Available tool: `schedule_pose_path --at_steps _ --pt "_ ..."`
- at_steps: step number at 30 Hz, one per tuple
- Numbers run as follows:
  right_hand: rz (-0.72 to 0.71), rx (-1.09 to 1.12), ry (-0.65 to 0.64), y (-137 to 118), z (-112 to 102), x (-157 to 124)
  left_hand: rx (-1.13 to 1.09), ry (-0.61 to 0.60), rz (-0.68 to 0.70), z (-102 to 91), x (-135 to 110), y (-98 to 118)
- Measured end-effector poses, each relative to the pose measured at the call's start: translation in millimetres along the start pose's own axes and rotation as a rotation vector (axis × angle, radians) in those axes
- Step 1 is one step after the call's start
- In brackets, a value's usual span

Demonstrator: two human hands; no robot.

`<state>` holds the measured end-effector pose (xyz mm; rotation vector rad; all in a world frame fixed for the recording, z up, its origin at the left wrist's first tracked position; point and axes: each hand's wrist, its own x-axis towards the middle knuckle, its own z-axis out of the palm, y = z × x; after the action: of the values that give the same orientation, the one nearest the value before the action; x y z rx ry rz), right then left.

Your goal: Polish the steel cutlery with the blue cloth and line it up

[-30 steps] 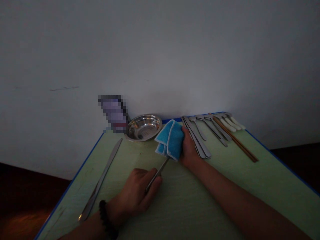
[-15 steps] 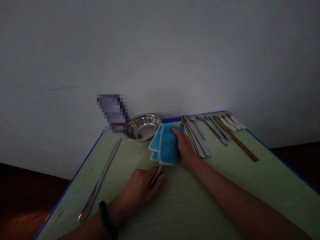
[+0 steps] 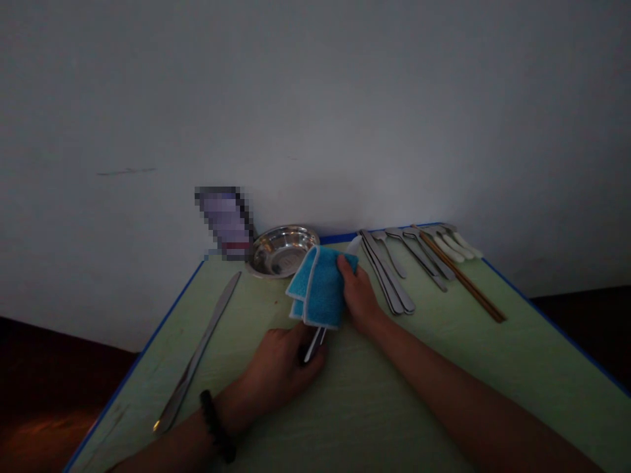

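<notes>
A folded blue cloth [image 3: 323, 289] with white edging is wrapped around the middle of a metal table knife [image 3: 315, 345]. My right hand [image 3: 359, 292] is closed on the cloth, its thumb pressed on the top. Beyond the cloth the bright blade tip shows; the middle is covered. My left hand [image 3: 286, 361], with a black bracelet on the wrist, grips the handle below the cloth, low over the table. Another table knife [image 3: 200, 355] lies on the left side of the table.
A shallow metal bowl [image 3: 283, 253] stands at the back, beside a blurred upright phone-like object [image 3: 227, 220]. At back right lie several knives [image 3: 389, 276], forks and spoons [image 3: 419, 253], brown chopsticks [image 3: 463, 279] and white spoons [image 3: 453, 244]. A wall borders the green table [image 3: 374, 407].
The knife has turned in my left hand, so its tip and handle now catch more light. My right hand and the cloth have shifted slightly left and down.
</notes>
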<state>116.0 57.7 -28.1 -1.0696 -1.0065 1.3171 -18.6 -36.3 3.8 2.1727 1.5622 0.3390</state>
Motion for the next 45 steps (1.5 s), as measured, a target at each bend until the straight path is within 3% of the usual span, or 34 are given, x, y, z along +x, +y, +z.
schedule_pose_path --at_steps 8,19,27,32,39,45 --pt "0.028 -0.086 0.028 -10 3 -1 -0.074 0.019 0.002 -0.2 13 0" --pt "0.027 -0.133 -0.016 -16 2 -3 -0.194 0.056 0.031 -0.3 11 -7" --pt "0.098 -0.148 -0.011 -19 3 -4 -0.142 -0.007 -0.025 -3.1 13 -3" --pt "0.137 -0.142 0.008 -20 3 -4 -0.215 -0.025 0.014 -4.9 15 -4" --pt "0.196 -0.098 0.016 -18 1 -4 -0.35 0.108 0.007 -10.6 16 -6" --pt "0.219 -0.037 -0.008 -19 0 -5 -0.373 0.102 -0.079 -8.2 15 -3"
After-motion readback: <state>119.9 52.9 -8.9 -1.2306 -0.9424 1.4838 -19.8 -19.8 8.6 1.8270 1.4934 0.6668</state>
